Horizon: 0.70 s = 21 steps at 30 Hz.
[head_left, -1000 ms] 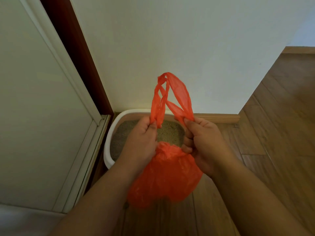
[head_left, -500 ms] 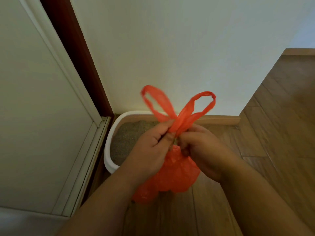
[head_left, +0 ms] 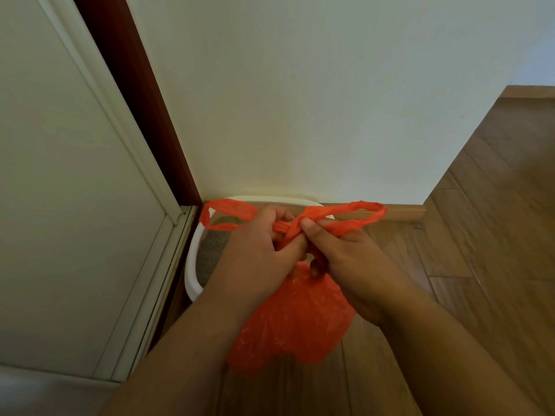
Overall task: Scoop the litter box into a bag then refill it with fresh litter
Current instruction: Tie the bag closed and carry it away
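An orange plastic bag (head_left: 291, 322) hangs bulging in front of me above the wooden floor. Its two handle loops cross at a knot between my hands and spread out to the left and right. My left hand (head_left: 255, 256) grips the left handle near the knot. My right hand (head_left: 345, 259) pinches the right handle with thumb and fingers. Behind them a white litter box (head_left: 192, 265) with grey litter (head_left: 210, 250) sits in the corner, mostly hidden by my hands and the bag.
A white wall (head_left: 300, 100) rises just behind the box, with a wooden skirting board (head_left: 402, 213) at its foot. A pale door panel (head_left: 66, 190) with a dark red-brown frame (head_left: 135, 94) stands to the left. Wooden flooring (head_left: 480, 235) stretches to the right.
The handles stood upright together, then were crossed; now the loops are pulled flat out to each side. My hands have come closer together at the knot.
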### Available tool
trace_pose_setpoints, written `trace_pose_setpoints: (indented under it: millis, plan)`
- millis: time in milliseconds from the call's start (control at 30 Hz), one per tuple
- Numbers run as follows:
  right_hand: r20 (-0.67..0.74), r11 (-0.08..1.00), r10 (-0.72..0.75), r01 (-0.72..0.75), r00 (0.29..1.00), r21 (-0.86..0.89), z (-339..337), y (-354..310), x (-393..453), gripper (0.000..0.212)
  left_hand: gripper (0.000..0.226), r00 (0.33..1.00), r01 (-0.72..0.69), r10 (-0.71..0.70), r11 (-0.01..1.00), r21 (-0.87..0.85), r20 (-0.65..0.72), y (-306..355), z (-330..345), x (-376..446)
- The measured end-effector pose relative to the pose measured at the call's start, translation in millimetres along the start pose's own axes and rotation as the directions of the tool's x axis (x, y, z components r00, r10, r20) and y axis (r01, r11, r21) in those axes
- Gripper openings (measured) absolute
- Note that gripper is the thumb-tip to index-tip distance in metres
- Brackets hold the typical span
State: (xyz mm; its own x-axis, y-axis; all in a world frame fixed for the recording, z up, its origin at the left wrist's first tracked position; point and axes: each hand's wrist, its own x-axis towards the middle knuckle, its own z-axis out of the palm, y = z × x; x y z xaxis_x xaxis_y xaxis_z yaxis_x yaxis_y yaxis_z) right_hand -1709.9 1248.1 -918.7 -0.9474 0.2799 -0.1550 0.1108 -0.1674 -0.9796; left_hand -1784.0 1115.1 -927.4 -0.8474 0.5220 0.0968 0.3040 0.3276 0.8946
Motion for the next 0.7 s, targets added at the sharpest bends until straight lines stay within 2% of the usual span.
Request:
trace_pose_setpoints:
  millis: [100, 167, 267, 333, 467, 533, 600, 633, 700]
  plan:
    - [-0.064, 0.999, -0.016, 0.013, 0.998, -0.039, 1.4, -0.1, 0.2, 0.026, 0.024, 0.999, -0.01, 0.014, 0.994, 0.108, -0.043, -1.6, -1.4, -0.1]
    - [-0.104, 0.997, -0.026, 0.018, 0.994, -0.075, 0.5, 0.1, 0.8, 0.026, 0.024, 0.999, -0.012, 0.016, 0.995, 0.104, -0.037, -3.1, -1.6, -0.2]
    - [-0.153, 0.999, -0.027, 0.022, 0.988, -0.029, -3.6, -0.8, 2.6, 0.02, 0.021, 0.998, -0.052, 0.054, 0.998, 0.039, -0.042, -1.9, -1.3, -0.7]
    - [-0.175, 0.999, 0.007, 0.002, 0.985, 0.053, -6.1, -2.5, 4.7, 0.015, 0.022, 0.993, -0.091, 0.09, 0.996, -0.022, -0.075, 1.6, -1.4, -2.1]
    - [-0.24, 0.977, 0.085, -0.033, 0.967, 0.212, -8.8, -3.1, 9.4, 0.022, 0.024, 0.971, -0.204, 0.205, 0.979, 0.019, -0.126, 6.4, 2.7, -5.3]
    - [-0.224, 0.938, 0.065, 0.017, 0.973, 0.347, -6.0, -2.0, 9.1, 0.03, 0.017, 0.969, -0.194, 0.191, 0.981, -0.001, -0.157, 5.4, 3.6, -5.0]
    - [-0.173, 0.857, 0.02, 0.072, 0.985, 0.51, -4.8, -1.8, 7.8, 0.04, 0.01, 0.977, -0.127, 0.121, 0.992, -0.021, -0.174, 3.1, 1.4, -3.5]
    - [-0.154, 0.868, -0.005, 0.081, 0.988, 0.49, -4.5, -2.7, 5.8, 0.037, 0.006, 0.982, -0.089, 0.084, 0.996, -0.024, -0.171, 1.0, -0.4, -1.7]
    - [-0.128, 0.972, -0.05, 0.078, 0.99, 0.221, -5.4, -1.4, 2.3, 0.028, 0.006, 0.986, -0.024, 0.019, 0.999, -0.028, -0.165, -3.7, -4.2, 2.0]
